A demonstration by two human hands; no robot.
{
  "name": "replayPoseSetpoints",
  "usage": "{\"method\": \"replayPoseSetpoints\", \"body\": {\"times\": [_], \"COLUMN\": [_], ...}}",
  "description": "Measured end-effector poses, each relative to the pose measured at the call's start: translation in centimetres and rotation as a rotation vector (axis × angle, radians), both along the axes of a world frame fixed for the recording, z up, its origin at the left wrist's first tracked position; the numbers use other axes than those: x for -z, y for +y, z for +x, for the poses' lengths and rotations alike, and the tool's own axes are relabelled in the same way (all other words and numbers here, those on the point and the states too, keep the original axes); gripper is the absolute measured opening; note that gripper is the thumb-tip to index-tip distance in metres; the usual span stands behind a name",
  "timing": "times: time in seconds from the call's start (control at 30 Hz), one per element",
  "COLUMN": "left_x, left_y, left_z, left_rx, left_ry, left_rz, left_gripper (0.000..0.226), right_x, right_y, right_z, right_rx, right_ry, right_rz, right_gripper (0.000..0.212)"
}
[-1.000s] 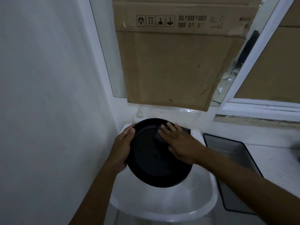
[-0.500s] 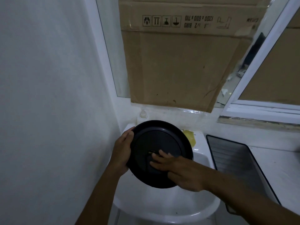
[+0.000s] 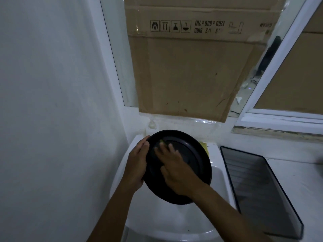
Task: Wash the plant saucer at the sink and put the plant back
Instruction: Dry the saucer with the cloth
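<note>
A round black plant saucer (image 3: 195, 159) is held tilted over the white sink (image 3: 176, 222). My left hand (image 3: 136, 168) grips its left rim. My right hand (image 3: 176, 170) lies flat on the saucer's face, pressing a small scrubbing pad (image 3: 161, 141) against it; only a green edge of the pad shows at my fingertips. No plant is in view.
A white wall stands close on the left. Taped cardboard (image 3: 188, 67) covers the window behind the sink. A yellow item (image 3: 204, 145) sits on the sink's back rim, a white fitting (image 3: 152, 124) on the wall. A dark tray (image 3: 258, 189) lies on the counter to the right.
My right hand slid from the saucer's top right down to its centre, then up to its upper left. The saucer stays in my left hand.
</note>
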State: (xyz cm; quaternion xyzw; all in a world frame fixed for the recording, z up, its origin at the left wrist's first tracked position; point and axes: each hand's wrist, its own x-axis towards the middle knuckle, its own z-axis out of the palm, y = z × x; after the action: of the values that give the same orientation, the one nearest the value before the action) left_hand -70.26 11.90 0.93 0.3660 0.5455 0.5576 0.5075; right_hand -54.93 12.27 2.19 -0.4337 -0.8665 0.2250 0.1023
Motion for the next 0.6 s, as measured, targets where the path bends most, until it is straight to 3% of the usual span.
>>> {"method": "replayPoseSetpoints", "body": {"times": [0.1,0.2,0.43,0.6], "left_x": [0.0,0.3,-0.3,-0.3], "left_y": [-0.3,-0.6,-0.4,-0.3], "left_z": [-0.9,-1.2,-0.6,-0.6], "left_rx": [0.015,0.067,0.194,0.052], "left_ry": [-0.019,-0.003,0.059,0.098], "left_rz": [-0.01,-0.019,-0.049,-0.007], "left_gripper": [0.029,0.029,0.03,0.03], "right_x": [-0.4,-0.6,-1.5,-0.8], "right_y": [-1.1,-0.5,4.9,5.1], "right_z": [1.7,4.2,6.1,7.1], "right_rx": [-0.32,-0.445,-0.389,-0.169], "right_ry": [-0.033,-0.096,-0.38,-0.566], "right_rz": [-0.009,0.019,0.359,0.409], "right_gripper": [0.062,0.063,0.058,0.061]}}
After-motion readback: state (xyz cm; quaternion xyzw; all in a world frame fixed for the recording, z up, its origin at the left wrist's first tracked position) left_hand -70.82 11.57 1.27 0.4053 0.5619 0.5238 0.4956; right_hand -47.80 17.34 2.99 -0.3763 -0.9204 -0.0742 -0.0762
